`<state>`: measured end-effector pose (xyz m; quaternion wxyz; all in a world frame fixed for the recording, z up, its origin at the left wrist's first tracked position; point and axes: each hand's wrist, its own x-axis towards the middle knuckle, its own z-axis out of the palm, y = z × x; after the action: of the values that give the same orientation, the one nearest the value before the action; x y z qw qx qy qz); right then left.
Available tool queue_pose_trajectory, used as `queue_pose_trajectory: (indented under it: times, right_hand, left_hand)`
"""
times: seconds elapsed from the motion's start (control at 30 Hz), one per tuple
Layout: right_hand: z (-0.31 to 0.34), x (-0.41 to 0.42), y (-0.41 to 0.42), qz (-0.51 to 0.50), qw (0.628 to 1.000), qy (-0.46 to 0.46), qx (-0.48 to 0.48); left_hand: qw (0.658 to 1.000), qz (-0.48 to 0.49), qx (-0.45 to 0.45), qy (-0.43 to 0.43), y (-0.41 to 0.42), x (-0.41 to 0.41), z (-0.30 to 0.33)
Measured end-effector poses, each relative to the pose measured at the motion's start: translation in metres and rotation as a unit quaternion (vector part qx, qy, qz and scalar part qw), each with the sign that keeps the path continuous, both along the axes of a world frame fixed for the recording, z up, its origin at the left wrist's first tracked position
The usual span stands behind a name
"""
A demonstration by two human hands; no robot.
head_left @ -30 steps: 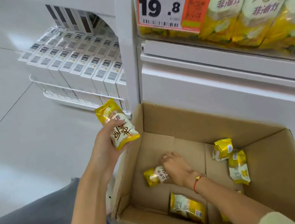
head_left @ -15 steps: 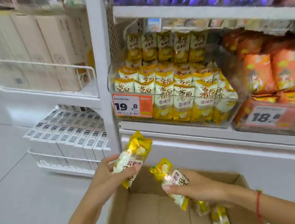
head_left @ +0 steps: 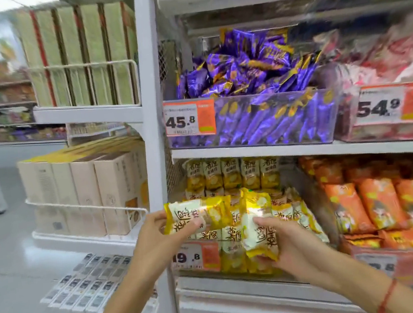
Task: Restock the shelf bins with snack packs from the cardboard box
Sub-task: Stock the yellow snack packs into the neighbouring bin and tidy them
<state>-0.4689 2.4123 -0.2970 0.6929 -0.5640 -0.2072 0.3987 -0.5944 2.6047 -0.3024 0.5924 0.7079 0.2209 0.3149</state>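
Observation:
My left hand (head_left: 156, 243) grips a yellow-and-white snack pack (head_left: 197, 214), held sideways in front of the clear bin of matching yellow packs (head_left: 231, 176). My right hand (head_left: 286, 245) holds a second yellow snack pack (head_left: 257, 225) upright against the front of that same bin, just right of its 19.8 price tag (head_left: 195, 256). The two packs almost touch. The cardboard box is out of view below.
A bin of purple packs (head_left: 260, 113) sits on the shelf above, orange packs (head_left: 377, 203) fill the bin to the right, pink packs (head_left: 391, 60) at upper right. A white upright post (head_left: 153, 111) separates wire-railed shelves of beige boxes (head_left: 87, 191) on the left.
Both hands rose from the cardboard box up to the yellow bin, each carrying a pack. The view tilted upward, and the box dropped out of sight.

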Motion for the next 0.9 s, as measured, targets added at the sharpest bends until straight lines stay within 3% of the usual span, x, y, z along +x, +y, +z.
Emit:
queue_pose_trajectory:
  times: [0.23,0.4,0.57,0.67,0.8,0.9]
  right_hand:
    - [0.012,0.014,0.027,-0.065,0.991,-0.107,-0.039]
    - [0.012,0.026,0.048,-0.066,0.987,-0.129,-0.07]
    - [0.012,0.048,0.063,-0.064,0.981,-0.152,-0.101]
    - [0.012,0.062,0.068,-0.081,0.971,-0.186,-0.13]
    - [0.017,0.086,0.076,-0.138,0.922,-0.307,-0.189]
    - [0.023,0.102,0.082,-0.192,0.892,-0.349,-0.216]
  left_hand:
    - [0.998,-0.006,-0.012,-0.067,0.001,0.027,0.011]
    - [0.978,-0.059,-0.154,-0.125,0.005,0.054,0.01]
    - [0.977,-0.013,-0.194,-0.093,0.014,0.093,0.007]
    - [0.984,0.027,-0.16,-0.074,0.025,0.115,0.003]
    - [0.996,0.052,-0.059,-0.051,0.04,0.138,0.002]
    - [0.998,0.05,-0.007,-0.022,0.053,0.153,0.007]
